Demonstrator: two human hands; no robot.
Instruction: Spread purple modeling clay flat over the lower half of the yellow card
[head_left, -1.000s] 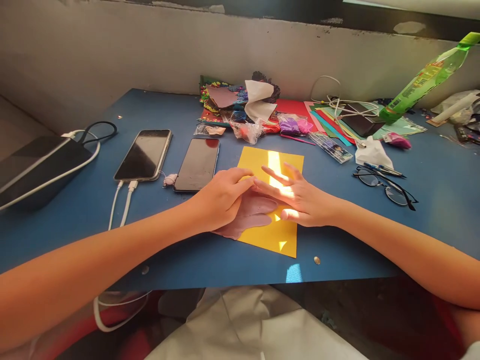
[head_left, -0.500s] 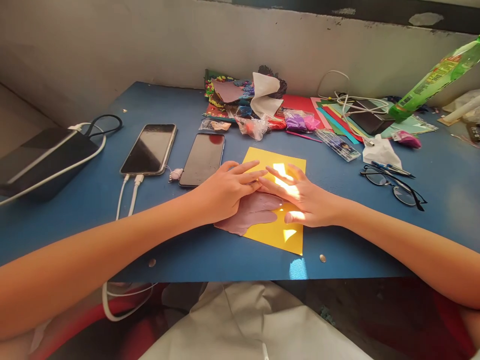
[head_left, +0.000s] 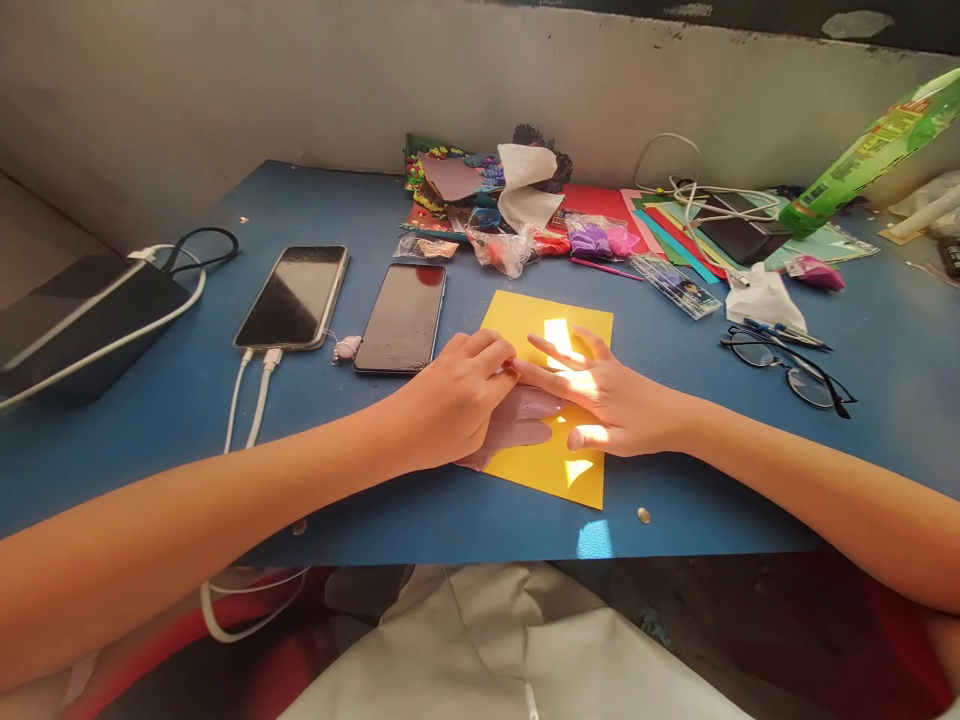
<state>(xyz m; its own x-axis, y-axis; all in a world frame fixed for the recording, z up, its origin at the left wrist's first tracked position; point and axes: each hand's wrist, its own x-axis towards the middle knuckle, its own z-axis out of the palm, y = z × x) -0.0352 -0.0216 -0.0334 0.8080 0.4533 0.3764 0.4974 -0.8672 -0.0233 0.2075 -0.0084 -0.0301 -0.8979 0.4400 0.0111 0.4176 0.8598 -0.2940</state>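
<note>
A thin, flattened sheet of mauve modelling clay (head_left: 525,430) with an uneven edge lies partly on a yellow sheet of paper (head_left: 544,478) and partly past its left side. My left hand (head_left: 469,395) is over the clay, its fingers curled in and pressed together near the tip of my right index finger. Whatever is between those fingertips is hidden. My right hand (head_left: 592,390) rests on the paper with its fingers spread, the index and thumb beside the clay's right edge. Bright patches of sunlight fall across it.
Two phones (head_left: 292,297) (head_left: 403,318) lie left of the paper, one with white cables plugged in. Eyeglasses (head_left: 787,370) and pens (head_left: 784,333) are at right. Behind are craft packets (head_left: 592,238), coloured papers (head_left: 679,240) and a green bottle (head_left: 874,155). A black box (head_left: 82,320) stands far left.
My left hand's fingers were stretched out over the clay and are now curled together, with the hand covering more of the clay's left part. My right hand has barely moved.
</note>
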